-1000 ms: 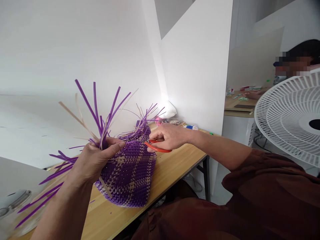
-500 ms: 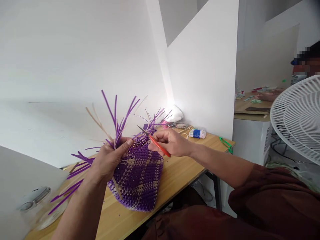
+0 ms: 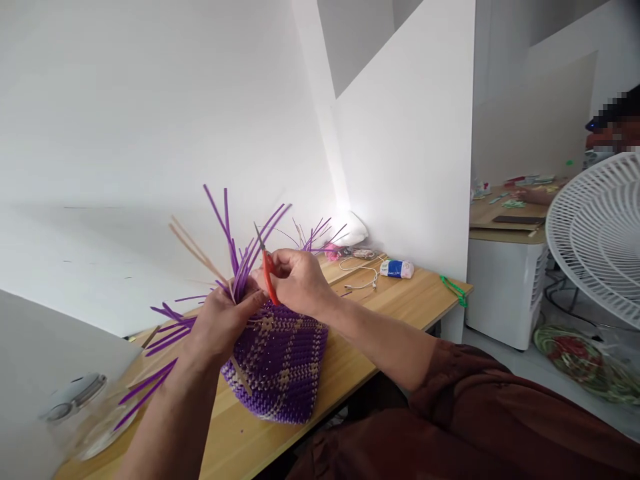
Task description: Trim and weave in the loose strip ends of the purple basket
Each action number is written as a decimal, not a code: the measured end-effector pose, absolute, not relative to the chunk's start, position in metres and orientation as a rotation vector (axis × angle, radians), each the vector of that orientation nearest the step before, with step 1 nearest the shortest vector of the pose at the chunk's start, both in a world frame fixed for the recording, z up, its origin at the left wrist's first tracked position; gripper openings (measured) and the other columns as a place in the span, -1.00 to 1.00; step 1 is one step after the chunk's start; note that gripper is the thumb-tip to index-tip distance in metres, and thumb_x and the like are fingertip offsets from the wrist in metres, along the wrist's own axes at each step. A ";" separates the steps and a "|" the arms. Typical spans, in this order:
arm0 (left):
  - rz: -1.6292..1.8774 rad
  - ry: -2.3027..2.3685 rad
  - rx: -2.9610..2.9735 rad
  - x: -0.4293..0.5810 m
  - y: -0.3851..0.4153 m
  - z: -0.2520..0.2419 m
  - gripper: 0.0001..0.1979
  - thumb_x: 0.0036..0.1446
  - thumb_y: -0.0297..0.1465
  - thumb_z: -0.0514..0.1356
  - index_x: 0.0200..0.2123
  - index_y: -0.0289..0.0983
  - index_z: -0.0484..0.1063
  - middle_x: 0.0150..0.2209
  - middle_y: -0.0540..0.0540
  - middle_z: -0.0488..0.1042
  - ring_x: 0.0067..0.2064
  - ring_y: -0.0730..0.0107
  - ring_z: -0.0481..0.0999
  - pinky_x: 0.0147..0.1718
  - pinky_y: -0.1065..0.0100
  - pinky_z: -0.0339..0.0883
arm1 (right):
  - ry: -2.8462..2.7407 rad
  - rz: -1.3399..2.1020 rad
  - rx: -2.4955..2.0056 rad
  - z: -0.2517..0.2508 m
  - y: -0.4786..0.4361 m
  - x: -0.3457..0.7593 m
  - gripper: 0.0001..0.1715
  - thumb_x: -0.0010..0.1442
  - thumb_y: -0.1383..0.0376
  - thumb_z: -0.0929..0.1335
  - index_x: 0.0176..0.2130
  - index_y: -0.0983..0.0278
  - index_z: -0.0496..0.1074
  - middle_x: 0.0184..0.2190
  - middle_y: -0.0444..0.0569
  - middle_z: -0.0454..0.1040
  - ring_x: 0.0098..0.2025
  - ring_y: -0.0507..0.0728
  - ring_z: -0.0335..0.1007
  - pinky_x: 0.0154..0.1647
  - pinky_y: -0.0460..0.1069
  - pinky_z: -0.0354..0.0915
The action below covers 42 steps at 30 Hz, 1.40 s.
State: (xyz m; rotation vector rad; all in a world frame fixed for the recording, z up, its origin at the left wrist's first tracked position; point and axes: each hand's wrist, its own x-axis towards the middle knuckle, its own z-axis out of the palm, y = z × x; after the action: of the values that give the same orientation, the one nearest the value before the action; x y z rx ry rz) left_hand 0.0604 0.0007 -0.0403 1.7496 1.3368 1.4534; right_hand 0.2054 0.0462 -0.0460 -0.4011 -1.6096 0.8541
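Note:
A purple and beige woven basket (image 3: 285,367) lies tilted on the wooden table, with loose strips sticking out of its top edge. My left hand (image 3: 227,317) is closed round a bunch of purple strips (image 3: 235,260) at that edge. In my right hand (image 3: 297,280) is a pair of scissors (image 3: 269,270) with orange handles, blades pointing up beside the bunch. The right fingers reach close to the left ones and partly cover the strips' bases, so I cannot tell whether they touch them.
On the table (image 3: 400,300) are a skein of pale yarn (image 3: 397,269), a white cable (image 3: 367,283) and a green braided cord (image 3: 454,291). A clear plastic jar (image 3: 85,417) stands at left. At right are a white fan (image 3: 600,233) and another person's hand (image 3: 535,195).
My right hand has moved left with the scissors, up to the strips by my left hand. The scissors have turned more upright. My left hand keeps its hold.

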 end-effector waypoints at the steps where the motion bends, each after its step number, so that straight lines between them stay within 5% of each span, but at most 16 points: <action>1: 1.445 1.336 1.753 0.060 0.001 -0.041 -0.82 -0.13 -0.38 0.36 -0.43 -0.24 0.42 -0.59 0.12 0.27 -0.52 0.49 0.22 -0.52 0.46 0.08 | -1.613 0.898 -0.398 -0.046 0.047 0.207 -0.67 0.00 0.10 0.50 -0.43 0.29 0.42 -0.55 -0.17 0.37 -0.50 -0.01 0.21 -0.53 -0.09 0.16; 7: 1.509 1.575 1.884 0.075 -0.003 -0.037 -0.81 -0.09 -0.35 0.32 -0.55 -0.26 0.36 -0.63 0.10 0.24 -0.57 0.51 0.16 -0.57 0.44 0.02 | -1.653 0.809 -0.474 -0.043 0.047 0.205 -0.68 -0.08 0.13 0.53 -0.45 0.29 0.46 -0.54 -0.18 0.41 -0.49 -0.03 0.19 -0.48 -0.10 0.17; 14: 1.413 1.258 1.655 0.062 -0.002 -0.040 -0.71 -0.16 -0.34 0.45 -0.37 -0.27 0.46 -0.53 0.07 0.38 -0.50 0.49 0.32 -0.51 0.48 0.18 | -1.530 1.072 -0.349 -0.050 0.055 0.207 -0.75 -0.05 0.21 0.52 -0.45 0.31 0.46 -0.55 -0.16 0.43 -0.54 -0.05 0.23 -0.56 -0.12 0.17; 18: 1.562 1.216 1.531 0.062 -0.001 -0.042 -0.63 -0.09 -0.19 0.45 -0.54 -0.30 0.38 -0.63 0.08 0.27 -0.56 0.58 0.19 -0.59 0.52 0.04 | -1.481 1.138 -0.306 -0.051 0.058 0.211 -0.74 -0.05 0.22 0.53 -0.44 0.31 0.46 -0.58 -0.19 0.39 -0.56 -0.06 0.20 -0.58 -0.13 0.13; 27: 1.638 1.302 1.620 0.065 0.004 -0.043 -0.60 0.04 -0.18 0.38 -0.61 -0.29 0.35 -0.63 0.06 0.26 -0.53 0.55 0.18 -0.55 0.47 0.03 | -1.751 0.896 -0.467 -0.084 0.041 0.232 -0.63 0.31 0.02 0.31 -0.34 0.25 0.34 -0.52 -0.16 0.39 -0.49 -0.01 0.28 -0.42 -0.07 0.20; 42: 1.624 1.274 1.603 0.066 0.006 -0.044 -0.58 0.03 -0.21 0.39 -0.66 -0.30 0.32 -0.65 0.06 0.25 -0.57 0.56 0.18 -0.57 0.47 0.05 | -1.792 0.893 -0.487 -0.092 0.027 0.216 -0.55 0.30 -0.02 0.31 -0.43 0.24 0.26 -0.57 -0.21 0.35 -0.48 -0.01 0.29 -0.38 -0.09 0.18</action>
State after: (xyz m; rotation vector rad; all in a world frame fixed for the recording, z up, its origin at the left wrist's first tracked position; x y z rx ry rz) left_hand 0.0655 0.0057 -0.0439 1.6033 1.2743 1.6241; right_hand 0.2157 0.0267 -0.0918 -0.4870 -1.7922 0.8925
